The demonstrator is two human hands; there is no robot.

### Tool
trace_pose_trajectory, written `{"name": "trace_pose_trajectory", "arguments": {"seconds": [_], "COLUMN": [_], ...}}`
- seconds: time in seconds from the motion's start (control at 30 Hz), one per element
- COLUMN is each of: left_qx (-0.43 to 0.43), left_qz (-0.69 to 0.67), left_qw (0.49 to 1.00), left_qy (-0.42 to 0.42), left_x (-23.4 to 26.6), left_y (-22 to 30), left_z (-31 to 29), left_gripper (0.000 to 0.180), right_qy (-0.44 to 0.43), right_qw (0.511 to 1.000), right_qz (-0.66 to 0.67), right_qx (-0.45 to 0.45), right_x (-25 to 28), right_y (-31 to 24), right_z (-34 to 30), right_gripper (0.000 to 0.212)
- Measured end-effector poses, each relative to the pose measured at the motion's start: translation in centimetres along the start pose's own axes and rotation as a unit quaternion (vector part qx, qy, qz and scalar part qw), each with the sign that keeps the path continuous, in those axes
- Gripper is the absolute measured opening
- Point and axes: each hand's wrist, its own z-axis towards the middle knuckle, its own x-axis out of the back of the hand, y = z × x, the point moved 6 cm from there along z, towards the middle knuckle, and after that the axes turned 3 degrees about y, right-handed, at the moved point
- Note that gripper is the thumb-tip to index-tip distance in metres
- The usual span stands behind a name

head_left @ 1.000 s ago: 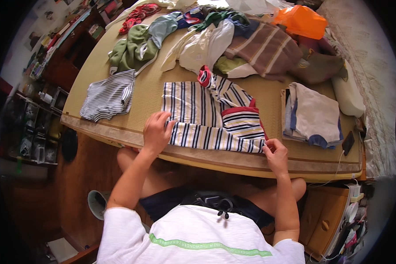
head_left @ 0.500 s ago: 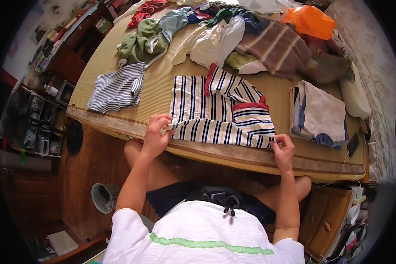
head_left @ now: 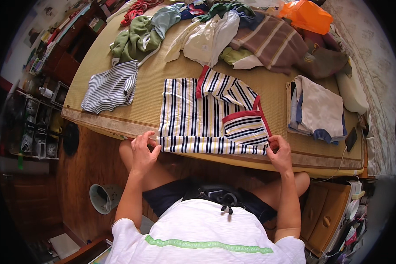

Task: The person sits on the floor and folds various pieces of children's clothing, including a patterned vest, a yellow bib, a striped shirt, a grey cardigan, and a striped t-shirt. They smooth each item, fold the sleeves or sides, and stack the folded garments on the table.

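A striped short-sleeved shirt [head_left: 185,108], white with navy and yellow stripes and red trim, lies on the woven mat with its near edge folded over in a long strip. At the left end of that strip is my left hand [head_left: 143,152], thumb and fingers apart, fingertips beside the corner. My right hand [head_left: 280,153] pinches the strip's right end, next to the red-trimmed sleeve; its fingertips partly hide the cloth there. Both sleeves are turned inward over the body of the shirt.
A grey-striped garment [head_left: 110,88] lies to the left, and a stack of folded clothes [head_left: 319,108] to the right beside a phone [head_left: 351,139] on a cable. Loose clothes [head_left: 207,39] and an orange bag [head_left: 306,16] are heaped along the far side. A bin [head_left: 104,198] stands on the floor.
The near edge, bunched and lifted before, now lies flat and straight as a folded strip. Both hands have come slightly nearer to me, and the left fingers have loosened from the corner.
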Motion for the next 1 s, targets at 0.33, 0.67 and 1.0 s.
{"name": "trace_pose_trajectory", "arguments": {"seconds": [0.33, 0.67, 1.0], "left_qx": [-0.169, -0.132, -0.068], "left_qz": [0.042, 0.11, -0.037], "left_qw": [0.984, 0.976, 0.989], "left_qy": [-0.023, -0.131, -0.125], "left_x": [-4.0, -6.7, -5.1], "left_y": [8.8, 7.7, 10.5], "left_z": [1.1, 1.5, 12.2], "left_gripper": [0.059, 0.078, 0.03], "right_qy": [0.013, 0.054, 0.077], "right_qw": [0.953, 0.964, 0.968], "right_qz": [-0.125, -0.111, -0.126], "right_qx": [0.274, 0.237, 0.202], "right_x": [-4.8, -6.4, -10.8], "right_y": [-10.7, -6.7, -11.0], "right_z": [3.0, 6.5, 21.8], "right_gripper": [0.045, 0.035, 0.023]}}
